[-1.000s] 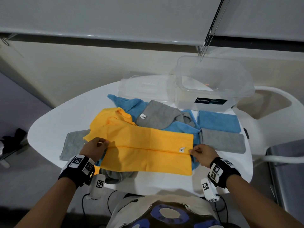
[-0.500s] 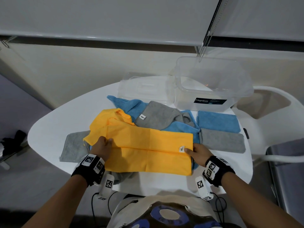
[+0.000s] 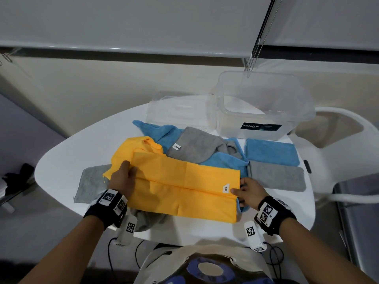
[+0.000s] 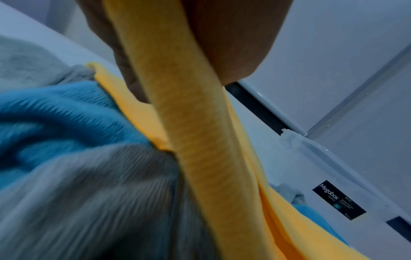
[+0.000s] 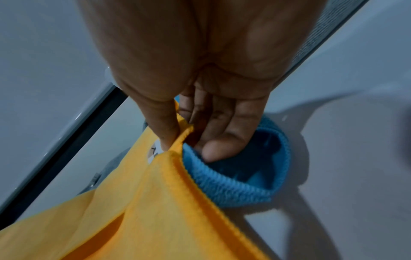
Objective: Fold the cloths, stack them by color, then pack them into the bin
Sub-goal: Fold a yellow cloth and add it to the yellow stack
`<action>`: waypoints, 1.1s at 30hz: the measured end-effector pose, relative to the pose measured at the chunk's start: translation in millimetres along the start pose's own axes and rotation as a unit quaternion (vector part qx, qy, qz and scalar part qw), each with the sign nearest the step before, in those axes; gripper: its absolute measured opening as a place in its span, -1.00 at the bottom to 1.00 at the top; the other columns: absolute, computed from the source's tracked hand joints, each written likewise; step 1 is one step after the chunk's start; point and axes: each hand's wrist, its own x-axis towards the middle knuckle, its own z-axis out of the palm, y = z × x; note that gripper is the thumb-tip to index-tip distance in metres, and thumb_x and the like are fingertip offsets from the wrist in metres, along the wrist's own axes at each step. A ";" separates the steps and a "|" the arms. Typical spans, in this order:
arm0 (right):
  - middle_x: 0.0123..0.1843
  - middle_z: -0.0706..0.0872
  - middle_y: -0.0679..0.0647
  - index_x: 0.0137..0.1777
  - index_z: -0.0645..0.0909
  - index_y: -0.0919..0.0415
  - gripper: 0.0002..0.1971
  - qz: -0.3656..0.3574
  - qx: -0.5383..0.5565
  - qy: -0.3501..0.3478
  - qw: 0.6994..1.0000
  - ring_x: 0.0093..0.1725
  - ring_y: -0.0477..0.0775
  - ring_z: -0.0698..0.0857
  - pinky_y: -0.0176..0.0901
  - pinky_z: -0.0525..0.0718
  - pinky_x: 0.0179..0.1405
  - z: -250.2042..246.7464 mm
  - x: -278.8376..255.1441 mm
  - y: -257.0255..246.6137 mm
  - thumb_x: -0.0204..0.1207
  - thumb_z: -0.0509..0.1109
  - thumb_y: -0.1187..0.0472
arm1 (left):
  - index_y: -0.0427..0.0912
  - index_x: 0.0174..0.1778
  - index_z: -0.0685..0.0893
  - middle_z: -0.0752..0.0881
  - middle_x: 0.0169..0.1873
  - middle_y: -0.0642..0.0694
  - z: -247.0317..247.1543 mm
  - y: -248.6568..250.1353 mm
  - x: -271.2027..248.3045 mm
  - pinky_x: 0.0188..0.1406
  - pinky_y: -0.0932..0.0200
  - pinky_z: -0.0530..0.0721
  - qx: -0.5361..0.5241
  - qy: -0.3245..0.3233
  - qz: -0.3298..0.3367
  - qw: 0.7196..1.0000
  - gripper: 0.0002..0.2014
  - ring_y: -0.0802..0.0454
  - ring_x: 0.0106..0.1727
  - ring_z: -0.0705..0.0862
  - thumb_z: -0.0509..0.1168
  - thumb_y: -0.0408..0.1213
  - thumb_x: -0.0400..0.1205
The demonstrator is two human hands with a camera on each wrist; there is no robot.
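Observation:
A yellow cloth [image 3: 184, 187] lies spread across the front of the white table [image 3: 67, 156], folded over along its length. My left hand [image 3: 123, 179] grips its left edge [image 4: 195, 140], thumb on top. At the right edge, my right hand [image 3: 246, 191] pinches the fold beside the white tag [image 3: 225, 187]; the right wrist view shows thumb and fingers [image 5: 222, 137] around the yellow hem [image 5: 175, 167]. Under the yellow cloth lie a loose blue cloth [image 3: 221, 160] and grey cloth [image 3: 196, 146]. A clear bin [image 3: 264, 107] stands at the back right.
A folded blue cloth [image 3: 270, 151] and a folded grey cloth [image 3: 276, 177] lie side by side at the right. Another grey cloth [image 3: 90, 183] sits at the left. The bin's clear lid [image 3: 180, 107] rests behind the pile. A white chair [image 3: 340, 140] stands right of the table.
Both hands have slid forward along the yellow cloth's side edges and hold the fold; the left hand moved up and onto the cloth, the right closed in by the tag.

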 end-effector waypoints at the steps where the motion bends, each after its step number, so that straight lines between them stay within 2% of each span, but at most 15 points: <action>1: -0.19 0.62 0.30 -0.03 0.40 0.23 -0.70 0.003 0.022 -0.015 1.000 -0.32 0.17 0.60 0.03 0.63 -0.35 -0.8 -3.6 -1.0 0.49 0.53 0.34 | -0.32 0.18 0.44 0.63 -0.17 -0.47 -6.1 6.0 5.2 -0.17 -0.17 0.53 0.016 0.009 0.019 1.000 -0.72 -0.45 -0.07 0.64 0.12 -0.15 0.75; 3: -0.08 0.70 0.33 0.14 0.39 0.15 -0.60 0.007 0.038 -0.039 0.999 -0.31 0.20 0.66 0.01 0.69 -0.36 -1.1 -14.6 -4.4 0.47 0.55 0.33 | -0.29 0.33 0.44 0.66 -0.05 -0.51 -19.5 22.8 18.1 -0.08 -0.19 0.54 0.049 0.017 0.055 0.997 -0.68 -0.48 0.02 0.64 0.12 -0.17 0.75; 5: 0.04 0.72 0.33 0.27 0.34 0.07 -0.48 0.003 0.036 -0.056 0.998 -0.26 0.21 0.71 -0.03 0.72 -0.39 -1.5 -26.2 -6.6 0.47 0.56 0.33 | -0.21 0.37 0.44 0.66 0.01 -0.48 -32.9 45.2 36.0 -0.09 -0.13 0.51 0.073 0.008 0.090 0.993 -0.68 -0.45 0.05 0.63 0.10 -0.15 0.75; 8: -0.08 0.68 0.23 0.30 0.31 0.01 -0.45 -0.002 0.041 -0.086 0.995 -0.30 0.13 0.66 -0.07 0.69 -0.39 -1.6 -37.6 -3.2 0.48 0.54 0.36 | -0.13 0.30 0.42 0.66 -0.04 -0.39 -45.6 84.6 71.8 -0.23 -0.05 0.47 0.132 -0.003 0.161 0.978 -0.70 -0.35 -0.08 0.61 0.02 -0.04 0.76; 11: -0.17 0.65 0.17 0.26 0.33 0.00 -0.54 -0.011 0.009 -0.125 0.992 -0.32 0.04 0.65 -0.10 0.64 -0.34 -0.3 -42.4 4.3 0.53 0.51 0.29 | -0.08 0.31 0.39 0.66 -0.03 -0.30 -42.7 128.7 104.2 -0.29 -0.07 0.53 0.190 -0.010 0.222 0.956 -0.66 -0.22 -0.19 0.54 -0.03 0.04 0.76; 13: -0.16 0.67 0.13 0.21 0.36 0.02 -0.64 -0.024 -0.041 -0.153 0.987 -0.28 0.01 0.67 -0.13 0.63 -0.31 -0.4 -41.2 9.4 0.57 0.48 0.19 | -0.03 0.43 0.36 0.64 0.19 -0.25 -31.7 153.4 117.0 -0.03 -0.17 0.58 0.207 -0.025 0.234 0.949 -0.59 -0.27 0.04 0.61 0.00 0.09 0.75; 15: -0.11 0.72 0.11 0.16 0.43 0.06 -0.67 -0.035 -0.104 -0.149 0.983 -0.22 0.05 0.73 -0.09 0.67 -0.23 -2.5 -36.1 15.7 0.55 0.48 0.04 | 0.01 0.53 0.30 0.51 0.42 -0.20 -16.0 169.1 118.6 0.23 -0.27 0.45 0.233 -0.030 0.226 0.945 -0.51 -0.29 0.34 0.52 0.07 0.13 0.72; 17: -0.07 0.77 0.09 0.11 0.49 0.04 -0.67 -0.042 -0.168 -0.105 0.979 -0.13 0.05 0.78 -0.12 0.70 -0.19 -8.3 -30.0 21.5 0.52 0.48 -0.08 | 0.00 0.54 0.32 0.43 0.49 -0.18 2.0 175.0 108.8 0.29 -0.29 0.40 0.244 -0.027 0.217 0.945 -0.48 -0.29 0.43 0.44 0.11 0.12 0.70; 18: -0.08 0.78 0.08 0.08 0.51 0.03 -0.69 -0.046 -0.179 -0.083 0.979 -0.14 0.03 0.78 -0.18 0.67 -0.24 -11.9 -28.0 23.0 0.52 0.48 -0.09 | 0.00 0.53 0.36 0.42 0.49 -0.17 10.3 174.3 100.0 0.31 -0.27 0.41 0.236 -0.026 0.212 0.948 -0.50 -0.28 0.44 0.42 0.13 0.10 0.70; 21: -0.07 0.74 0.07 0.05 0.58 0.04 -0.72 -0.061 -0.175 -0.046 0.982 -0.14 -0.01 0.72 -0.26 0.55 -0.29 -20.6 -21.1 22.2 0.49 0.51 -0.07 | -0.02 0.40 0.49 0.46 0.40 -0.17 30.4 158.6 69.4 0.24 -0.22 0.52 0.187 -0.009 0.208 0.960 -0.59 -0.24 0.39 0.47 0.24 0.01 0.66; 24: -0.10 0.73 0.09 0.06 0.61 0.13 -0.70 -0.079 -0.168 -0.035 0.982 -0.18 -0.07 0.70 -0.24 0.60 -0.18 -26.9 -11.7 15.8 0.49 0.53 -0.03 | -0.09 0.21 0.56 0.53 0.23 -0.20 47.9 132.2 35.0 0.11 -0.17 0.59 0.103 -0.002 0.189 0.976 -0.72 -0.26 0.26 0.52 0.31 -0.11 0.62; 26: -0.15 0.73 0.08 0.03 0.59 0.12 -0.71 -0.077 -0.168 -0.051 0.981 -0.25 -0.06 0.71 -0.18 0.66 -0.16 -27.5 -2.7 12.5 0.48 0.53 -0.03 | -0.13 0.11 0.51 0.57 0.06 -0.20 60.2 116.1 11.5 -0.02 -0.11 0.60 0.043 -0.037 0.155 0.986 -0.80 -0.23 0.08 0.59 0.30 -0.15 0.63; 29: -0.23 0.71 0.04 -0.03 0.54 0.06 -0.72 -0.081 -0.187 -0.099 0.974 -0.33 -0.07 0.71 -0.16 0.72 -0.24 -26.9 8.3 6.8 0.45 0.58 0.01 | -0.10 0.03 0.38 0.62 -0.23 -0.12 84.8 97.9 -19.6 -0.31 -0.02 0.62 0.043 -0.147 0.077 0.985 -0.78 -0.13 -0.24 0.63 0.27 -0.10 0.65; 31: -0.26 0.69 0.04 -0.05 0.51 0.01 -0.70 -0.092 -0.226 -0.122 0.962 -0.31 -0.02 0.69 -0.09 0.71 -0.27 -27.5 12.6 0.4 0.41 0.61 0.06 | -0.11 0.03 0.36 0.59 -0.28 -0.08 103.5 89.2 -36.1 -0.33 0.01 0.59 0.068 -0.182 0.037 0.980 -0.70 -0.13 -0.26 0.62 0.29 -0.02 0.63; 33: -0.25 0.69 0.06 -0.05 0.50 0.02 -0.69 -0.101 -0.255 -0.147 0.950 -0.30 0.00 0.67 -0.04 0.70 -0.26 -29.3 14.8 -9.1 0.40 0.61 0.13 | -0.14 0.08 0.36 0.59 -0.19 -0.07 120.4 83.4 -48.8 -0.23 0.03 0.58 0.066 -0.196 0.007 0.978 -0.62 -0.15 -0.17 0.63 0.33 0.03 0.60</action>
